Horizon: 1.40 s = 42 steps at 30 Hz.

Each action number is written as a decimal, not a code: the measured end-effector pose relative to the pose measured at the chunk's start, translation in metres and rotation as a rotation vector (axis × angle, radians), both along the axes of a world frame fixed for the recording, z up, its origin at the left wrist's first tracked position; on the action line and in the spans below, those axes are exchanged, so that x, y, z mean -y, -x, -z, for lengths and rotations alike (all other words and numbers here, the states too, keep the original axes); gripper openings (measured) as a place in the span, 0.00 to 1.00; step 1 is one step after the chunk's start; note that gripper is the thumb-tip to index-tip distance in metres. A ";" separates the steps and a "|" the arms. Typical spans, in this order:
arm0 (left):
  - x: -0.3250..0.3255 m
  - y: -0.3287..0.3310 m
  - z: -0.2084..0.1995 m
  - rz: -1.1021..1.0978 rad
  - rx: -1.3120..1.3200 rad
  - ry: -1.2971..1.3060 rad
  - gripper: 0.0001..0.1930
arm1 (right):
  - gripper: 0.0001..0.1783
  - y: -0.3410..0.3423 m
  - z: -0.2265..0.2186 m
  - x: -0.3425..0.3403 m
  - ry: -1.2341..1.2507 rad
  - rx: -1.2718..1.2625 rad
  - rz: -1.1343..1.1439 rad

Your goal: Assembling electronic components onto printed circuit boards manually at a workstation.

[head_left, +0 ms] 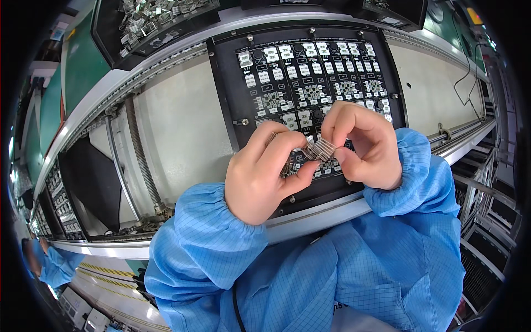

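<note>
Both hands meet above a black fixture (227, 88) that holds dark circuit boards (271, 83) with white connectors. My left hand (263, 166) is closed around several small metal parts with long thin pins (319, 149), and a few more show under its curled fingers. My right hand (368, 146) is closed too, its thumb and index fingertip pinching the right ends of the pins between the hands. Whether it grips one part or more, I cannot tell. The hands hide the lower middle of the boards.
Beyond the fixture at the upper left, a black bin (108, 39) holds a heap of similar silver parts. Another dark bin (398, 14) stands at the upper right. Metal rails (160, 58) run along the conveyor. A co-worker's blue sleeve (58, 265) shows at far left.
</note>
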<state>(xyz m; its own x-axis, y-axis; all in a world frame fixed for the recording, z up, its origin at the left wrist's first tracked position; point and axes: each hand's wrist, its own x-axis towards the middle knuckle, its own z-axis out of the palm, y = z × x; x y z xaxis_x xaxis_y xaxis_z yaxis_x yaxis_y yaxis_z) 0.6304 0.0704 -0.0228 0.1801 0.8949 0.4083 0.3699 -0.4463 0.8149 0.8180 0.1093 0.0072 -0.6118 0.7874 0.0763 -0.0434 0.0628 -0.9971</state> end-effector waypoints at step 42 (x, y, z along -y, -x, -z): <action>-0.044 0.006 0.049 -0.025 1.459 1.053 0.13 | 0.10 -0.030 0.006 -0.113 -0.397 0.221 0.186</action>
